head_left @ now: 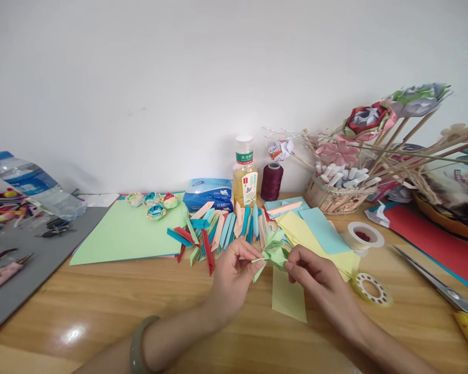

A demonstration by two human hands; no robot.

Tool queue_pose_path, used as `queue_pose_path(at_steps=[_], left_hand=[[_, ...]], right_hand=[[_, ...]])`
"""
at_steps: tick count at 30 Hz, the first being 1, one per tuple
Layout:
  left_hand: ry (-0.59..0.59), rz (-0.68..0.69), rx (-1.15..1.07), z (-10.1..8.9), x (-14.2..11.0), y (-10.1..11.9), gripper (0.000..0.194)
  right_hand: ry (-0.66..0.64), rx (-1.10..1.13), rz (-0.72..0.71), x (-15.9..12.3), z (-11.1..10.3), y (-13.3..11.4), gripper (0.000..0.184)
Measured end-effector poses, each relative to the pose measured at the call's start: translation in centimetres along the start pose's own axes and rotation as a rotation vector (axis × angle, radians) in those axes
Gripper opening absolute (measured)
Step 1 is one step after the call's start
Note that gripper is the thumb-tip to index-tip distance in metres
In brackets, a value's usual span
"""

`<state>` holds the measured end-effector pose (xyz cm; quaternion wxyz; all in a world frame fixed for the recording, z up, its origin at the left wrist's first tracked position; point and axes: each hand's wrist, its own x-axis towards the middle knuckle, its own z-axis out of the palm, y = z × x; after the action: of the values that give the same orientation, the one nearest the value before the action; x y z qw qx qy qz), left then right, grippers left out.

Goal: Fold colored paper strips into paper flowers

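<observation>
Between my hands is a light green folded-paper piece (275, 250) with several pointed flaps spreading out. My left hand (234, 275) pinches its left flap between thumb and fingers. On the other side my right hand (315, 272) grips the right edge, thumb and forefinger pressed together. Beneath the paper piece, a pale yellow-green paper strip (289, 298) lies on the wooden table (159, 306). Just behind my hands sit several folded paper strips (226, 228) in red, blue, green and peach. Yellow paper sheets (310, 234) and a blue paper sheet (323, 228) overlap behind my right hand.
Large green sheets (128, 234) with small paper flowers (156, 210) lie left. At the back are a tissue pack (208, 195), a drink bottle (245, 176) and a thread spool (272, 182). Tape rolls (372, 289), scissors (437, 280) and a basket (331, 200) stand right.
</observation>
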<state>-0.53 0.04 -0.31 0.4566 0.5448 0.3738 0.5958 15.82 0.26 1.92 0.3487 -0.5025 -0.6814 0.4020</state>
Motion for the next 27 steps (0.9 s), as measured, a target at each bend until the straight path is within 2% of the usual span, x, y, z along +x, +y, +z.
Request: queue_pose_path(at_steps=[19,24,25,27], left_hand=[[0.019,-0.093,-0.041,-0.06,0.09,0.10,0.015],[0.022,-0.144,-0.053,-0.22,0.37,-0.07,0.015],[0.023,-0.159,-0.071,-0.31,0.50,-0.10,0.015],[0.035,-0.211,-0.145,-0.47,0.79,-0.04,0.016]], right_hand=[[0.059,-0.026,-0.033,-0.03,0.12,-0.21,0.025],[0.017,0.050,0.014,-0.35,-0.09,-0.09,0.023],[0.041,0.086,0.023,-0.36,-0.27,0.09,0.023],[0.168,0.183,0.024,-0.21,-0.74,0.52,0.023]])
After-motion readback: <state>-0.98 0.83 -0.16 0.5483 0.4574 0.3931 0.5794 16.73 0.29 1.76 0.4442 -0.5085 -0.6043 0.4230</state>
